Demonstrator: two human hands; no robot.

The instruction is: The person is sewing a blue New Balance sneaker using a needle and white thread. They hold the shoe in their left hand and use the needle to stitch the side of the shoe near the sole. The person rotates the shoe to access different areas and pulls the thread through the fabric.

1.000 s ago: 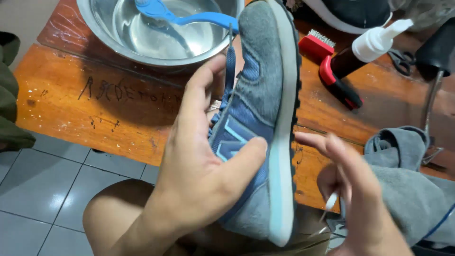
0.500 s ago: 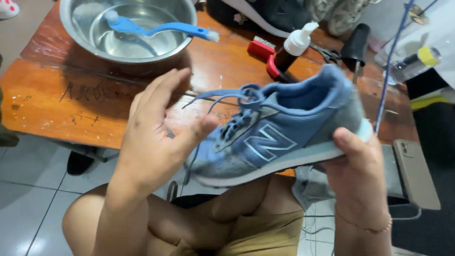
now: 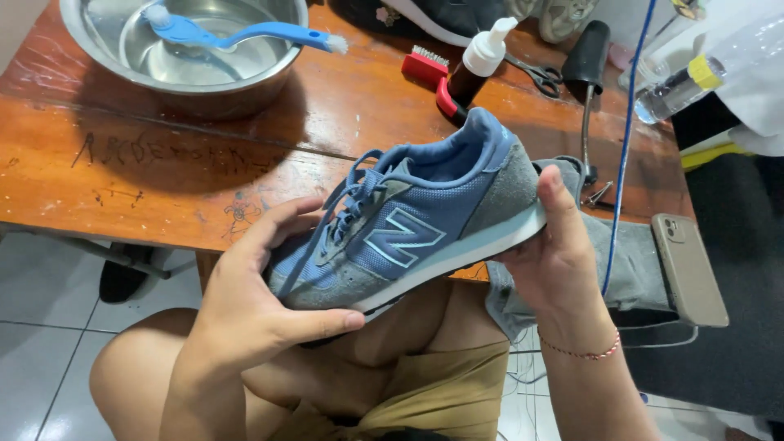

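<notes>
Since the earlier frame the blue and grey suede-and-mesh sneaker point(image 3: 412, 229) has been turned from standing on end to lying nearly level, side face up, with the heel raised toward the right. The left hand point(image 3: 253, 306) cups the toe end from below, thumb stretched along the pale sole edge and fingers curled behind the upper, so this grip is closed around the shoe's front. The right hand point(image 3: 555, 253) grasps the heel, thumb upright against the grey heel panel and palm under the sole; this grip too is clasped on the shoe. The sneaker hangs between the two grips, above the person's bare knees and tan shorts, just off the near edge of the worn orange-brown wooden desk point(image 3: 147, 163). Beyond the left grip sits a round steel bowl point(image 3: 269, 69) with a blue plastic long-handled brush point(image 3: 245, 34) lying across it. Beyond the right grip stand a brown pump bottle with a white nozzle point(image 3: 478, 65) and a red scrubbing brush point(image 3: 433, 77). To the right of the right grip, a grey cloth point(image 3: 637, 261) and a beige-cased phone point(image 3: 690, 269) lie close together.
</notes>
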